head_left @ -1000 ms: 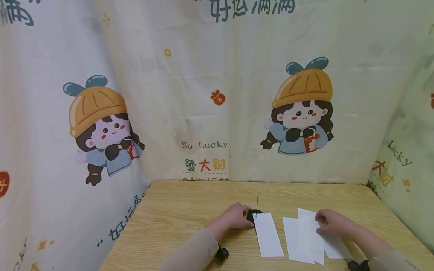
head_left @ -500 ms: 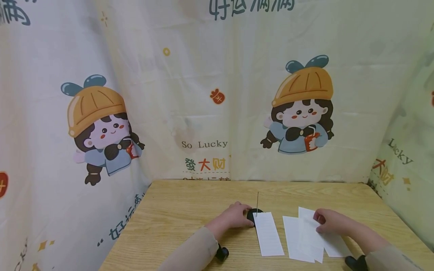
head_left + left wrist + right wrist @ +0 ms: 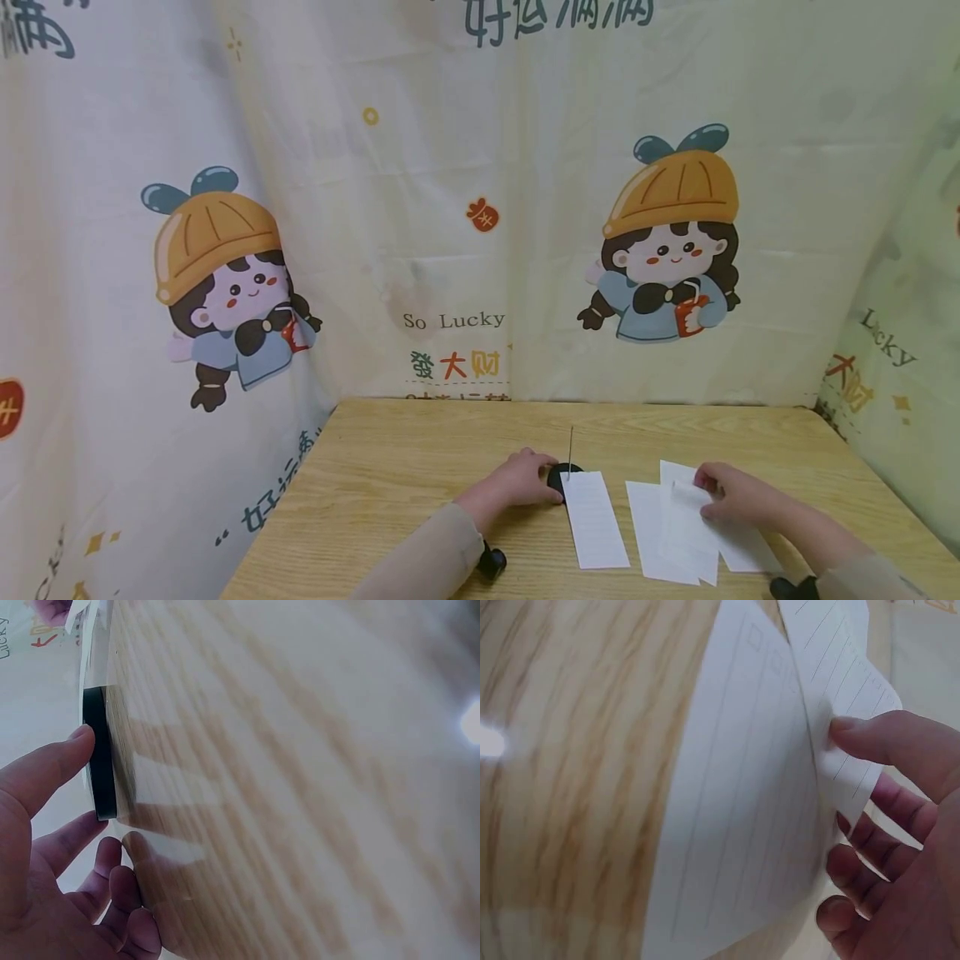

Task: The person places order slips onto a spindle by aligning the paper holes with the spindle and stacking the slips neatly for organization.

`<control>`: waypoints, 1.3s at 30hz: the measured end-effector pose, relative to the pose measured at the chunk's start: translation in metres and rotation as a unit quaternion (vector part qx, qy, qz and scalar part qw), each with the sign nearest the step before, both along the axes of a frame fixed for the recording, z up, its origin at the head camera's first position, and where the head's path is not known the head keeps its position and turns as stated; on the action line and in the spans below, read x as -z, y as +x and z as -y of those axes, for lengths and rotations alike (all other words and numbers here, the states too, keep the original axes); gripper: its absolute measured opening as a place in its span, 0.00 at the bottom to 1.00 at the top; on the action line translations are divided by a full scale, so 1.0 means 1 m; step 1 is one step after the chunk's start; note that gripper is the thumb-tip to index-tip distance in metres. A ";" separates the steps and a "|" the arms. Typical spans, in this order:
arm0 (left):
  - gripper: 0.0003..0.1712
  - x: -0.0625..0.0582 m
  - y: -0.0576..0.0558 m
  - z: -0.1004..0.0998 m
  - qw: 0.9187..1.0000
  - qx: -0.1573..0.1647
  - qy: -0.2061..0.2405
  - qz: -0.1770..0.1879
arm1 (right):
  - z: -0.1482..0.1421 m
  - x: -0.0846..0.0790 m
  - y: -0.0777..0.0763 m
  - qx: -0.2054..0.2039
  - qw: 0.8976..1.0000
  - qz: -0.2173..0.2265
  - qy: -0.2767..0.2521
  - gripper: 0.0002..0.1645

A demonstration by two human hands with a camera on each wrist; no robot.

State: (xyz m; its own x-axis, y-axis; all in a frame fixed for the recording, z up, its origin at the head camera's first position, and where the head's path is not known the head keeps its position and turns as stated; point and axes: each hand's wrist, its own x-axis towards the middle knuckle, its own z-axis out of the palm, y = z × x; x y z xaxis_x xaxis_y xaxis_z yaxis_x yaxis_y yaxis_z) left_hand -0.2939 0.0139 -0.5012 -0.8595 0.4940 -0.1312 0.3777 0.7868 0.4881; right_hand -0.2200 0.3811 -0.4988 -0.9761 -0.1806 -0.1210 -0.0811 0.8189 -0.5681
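A bill spike with a round black base (image 3: 555, 478) and a thin upright needle (image 3: 571, 450) stands on the table. My left hand (image 3: 517, 477) grips the base's left edge; its thumb presses the rim of the base (image 3: 101, 761) in the left wrist view. One white lined slip (image 3: 596, 523) lies against the spike, its top end at the needle. Over on the right, my right hand (image 3: 738, 497) pinches the edge of a lined slip (image 3: 847, 682) between thumb and fingers, partly raised. Beneath it another slip (image 3: 727, 802) lies flat.
Overlapping slips (image 3: 651, 533) spread beside the held one, one slip (image 3: 742, 550) partly under the right hand. The wooden table (image 3: 420, 433) ends at a printed curtain (image 3: 442, 275). Black wrist straps (image 3: 491, 562) show at both sleeves.
The slip pinched by my right hand has its upper end lifted slightly. My left hand stays on the spike base, and the slip at the needle has not moved.
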 end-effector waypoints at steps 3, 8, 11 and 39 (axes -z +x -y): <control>0.34 0.001 0.000 0.000 1.000 0.000 0.001 0.001 | -0.001 0.000 0.002 0.001 1.000 -0.004 0.002 0.23; 0.34 0.001 0.000 0.000 1.000 -0.003 0.004 0.006 | -0.005 0.002 0.003 0.006 1.000 -0.003 -0.002 0.27; 0.34 0.001 0.000 0.000 1.000 -0.005 0.007 0.010 | -0.008 0.004 0.003 0.010 1.000 -0.004 -0.012 0.26; 0.33 0.001 0.000 0.001 1.000 -0.004 0.008 0.009 | -0.016 -0.012 0.016 0.038 0.984 -0.008 -0.175 0.21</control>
State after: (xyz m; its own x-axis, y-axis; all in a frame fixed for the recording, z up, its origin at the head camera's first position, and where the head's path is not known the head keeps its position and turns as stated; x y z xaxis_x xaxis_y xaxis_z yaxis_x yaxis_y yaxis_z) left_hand -0.2942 0.0130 -0.5025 -0.8610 0.4891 -0.1398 0.3619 0.7821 0.5073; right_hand -0.2041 0.3972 -0.4869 -0.9898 -0.1341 -0.0485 -0.0384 0.5781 -0.8150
